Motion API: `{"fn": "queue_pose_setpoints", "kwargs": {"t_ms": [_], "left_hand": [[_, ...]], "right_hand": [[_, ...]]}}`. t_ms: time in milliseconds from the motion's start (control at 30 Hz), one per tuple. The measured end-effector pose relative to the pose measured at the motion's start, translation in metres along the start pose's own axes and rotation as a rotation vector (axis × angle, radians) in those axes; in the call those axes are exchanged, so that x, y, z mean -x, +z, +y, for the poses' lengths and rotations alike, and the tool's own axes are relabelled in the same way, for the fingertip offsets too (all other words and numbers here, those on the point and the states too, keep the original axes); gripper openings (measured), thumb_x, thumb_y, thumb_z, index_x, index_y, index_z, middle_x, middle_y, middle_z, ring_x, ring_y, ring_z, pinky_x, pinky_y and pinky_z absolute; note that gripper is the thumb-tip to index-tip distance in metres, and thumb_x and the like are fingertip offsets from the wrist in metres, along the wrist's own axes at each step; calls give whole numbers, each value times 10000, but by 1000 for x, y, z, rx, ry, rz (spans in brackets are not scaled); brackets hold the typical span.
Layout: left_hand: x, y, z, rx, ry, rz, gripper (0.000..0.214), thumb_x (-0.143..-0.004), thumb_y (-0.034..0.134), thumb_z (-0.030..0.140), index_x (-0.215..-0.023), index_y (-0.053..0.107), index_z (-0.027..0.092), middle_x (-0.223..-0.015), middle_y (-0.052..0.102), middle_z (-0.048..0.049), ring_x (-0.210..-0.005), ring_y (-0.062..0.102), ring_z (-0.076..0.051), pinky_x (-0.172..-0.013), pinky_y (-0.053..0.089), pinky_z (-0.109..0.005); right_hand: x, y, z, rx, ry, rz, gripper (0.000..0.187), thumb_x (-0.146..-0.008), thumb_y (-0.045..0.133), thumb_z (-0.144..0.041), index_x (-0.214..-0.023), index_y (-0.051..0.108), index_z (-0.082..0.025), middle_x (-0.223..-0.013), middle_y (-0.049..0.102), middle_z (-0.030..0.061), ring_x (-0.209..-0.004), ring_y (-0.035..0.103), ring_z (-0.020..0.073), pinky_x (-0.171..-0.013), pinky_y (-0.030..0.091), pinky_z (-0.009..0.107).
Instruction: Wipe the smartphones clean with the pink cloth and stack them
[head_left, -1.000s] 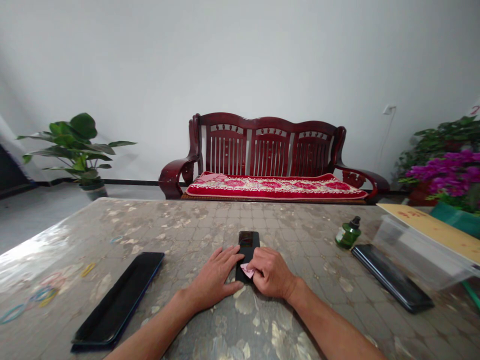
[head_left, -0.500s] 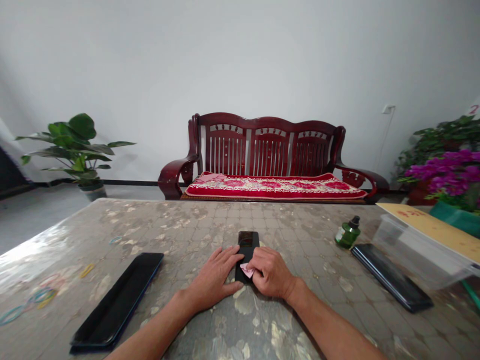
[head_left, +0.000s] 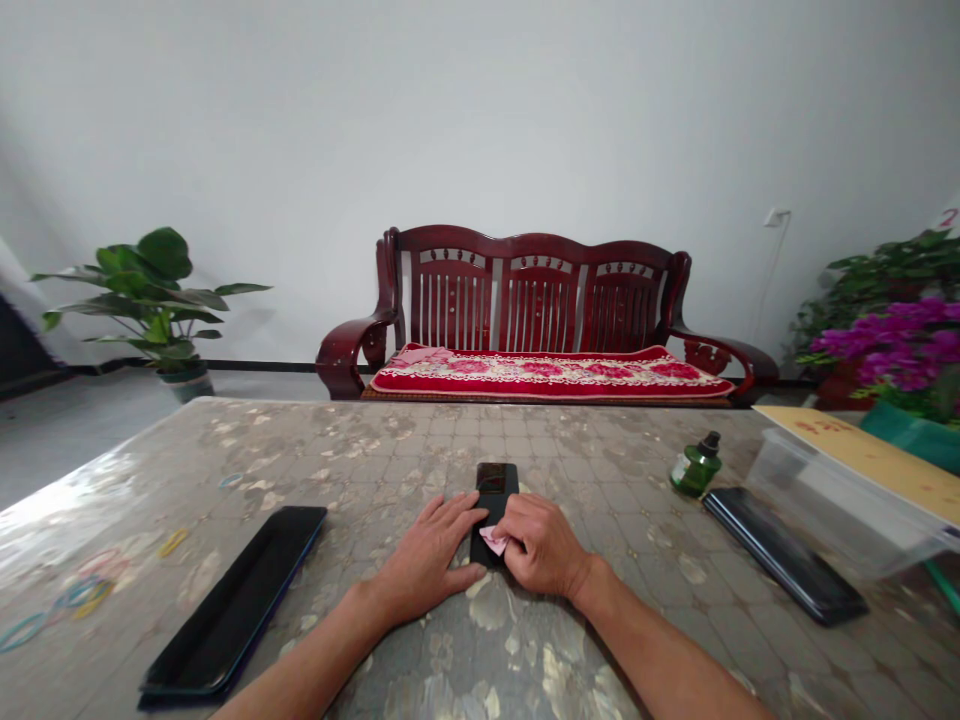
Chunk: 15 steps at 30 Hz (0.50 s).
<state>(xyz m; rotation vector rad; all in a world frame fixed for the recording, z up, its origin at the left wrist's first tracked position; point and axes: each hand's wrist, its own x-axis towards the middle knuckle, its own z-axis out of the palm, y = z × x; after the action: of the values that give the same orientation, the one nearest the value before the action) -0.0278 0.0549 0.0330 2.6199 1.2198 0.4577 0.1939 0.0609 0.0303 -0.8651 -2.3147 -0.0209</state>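
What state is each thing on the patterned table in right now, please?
Small black phone, flat, screen dark, near end under both hands.
Left hand, open, fingers resting on that phone.
Right hand, closed on a pink cloth, pressing it to the phone.
Large black tablet, flat, screen dark, untouched.
Long black phone at right, flat, screen dark.
Small green bottle, standing, black cap on.

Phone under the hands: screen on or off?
Off. The phone shows a dark screen with only a faint reflection; its near part is hidden by the left hand, right hand and pink cloth.
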Motion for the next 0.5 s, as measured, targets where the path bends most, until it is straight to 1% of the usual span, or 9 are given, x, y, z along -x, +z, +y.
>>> {"fn": "queue_pose_setpoints", "kwargs": {"t_ms": [200,267,400,500], "left_hand": [[0,-3,3,5,-5,-6,575,-810,682,295,-1355,501,260,-1518,438,-106,-1406,388,-280,-1186,225,-518],[0,-4,4,3,-13,-16,580,-809,685,298,-1358,502,252,-1521,432,-109,-1408,384,-283,-1185,230,-521],[0,-3,3,-2,-18,-16,576,-811,681,308,-1355,508,236,-1508,449,-120,-1401,394,-296,-1183,238,-526],[0,-2,2,-4,-5,-1,577,-811,676,307,-1358,502,248,-1512,444,-114,-1402,394,-291,-1185,237,-521]], "right_hand": [[-2,0,1,37,96,55,235,-741,500,-46,-799,661,-207,-737,558,29,-730,504,177,-679,359,285],[-3,0,0,37,82,51,238,-737,500,-48,-797,664,-209,-731,555,29,-724,501,177,-674,356,288],[-1,-1,-2,17,3,-2,188,-723,537,-70,-762,657,-210,-712,547,20,-709,499,174,-672,354,293],[-1,-1,-3,15,0,-3,163,-729,553,-84,-753,653,-210,-706,543,16,-703,500,172,-670,353,293]]}}
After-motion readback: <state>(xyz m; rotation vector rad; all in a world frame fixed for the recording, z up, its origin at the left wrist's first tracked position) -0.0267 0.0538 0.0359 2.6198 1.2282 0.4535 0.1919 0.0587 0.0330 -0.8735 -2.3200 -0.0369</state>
